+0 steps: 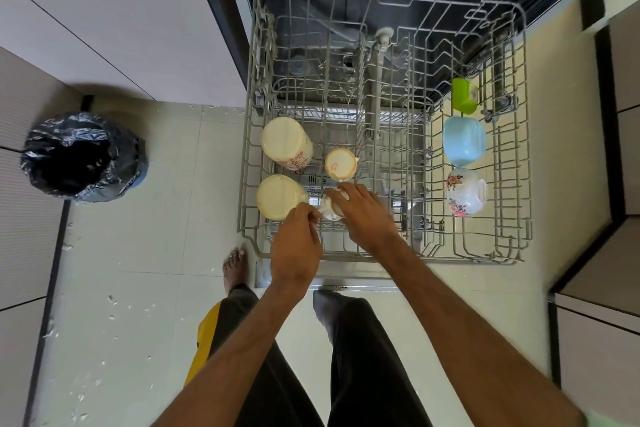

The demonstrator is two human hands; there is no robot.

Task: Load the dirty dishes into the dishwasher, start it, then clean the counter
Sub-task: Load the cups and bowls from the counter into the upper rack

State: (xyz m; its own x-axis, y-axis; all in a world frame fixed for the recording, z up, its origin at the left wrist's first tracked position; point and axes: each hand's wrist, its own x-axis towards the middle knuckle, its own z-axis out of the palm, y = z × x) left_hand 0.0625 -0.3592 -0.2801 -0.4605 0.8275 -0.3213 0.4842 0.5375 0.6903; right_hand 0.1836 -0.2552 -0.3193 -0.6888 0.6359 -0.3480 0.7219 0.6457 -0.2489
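Well off to the left, a bin (83, 156) lined with a black bag stood on the floor, apart from the work. The pulled-out wire rack (372, 107) came next, and in its near-left corner three pieces sat mouth down: a large mug (287, 142) farther in, a cream mug (278, 196) nearer you, and a small cup (340, 163) just right of them. Your left hand (296, 246) reached over the rack's near rail, fingertips pinched on the left side of the small white cup (329, 210). That cup sat low among the tines, just right of the cream mug. Your right hand (363, 215) lay over its top and right side with fingers curled round it, so most of it was hidden. By its look you were handling glazed ceramic: light, rigid, likely to chip against its neighbours or the wire, and probably slippery if wet. Holding the body with both hands looked safer than trusting a handle alone; whether a handle was in your left fingers could not be told. Along the right side stood a green cup (464, 99) far, a blue bowl (464, 140) in the middle and a floral bowl (465, 192) near, all well apart from your hands.
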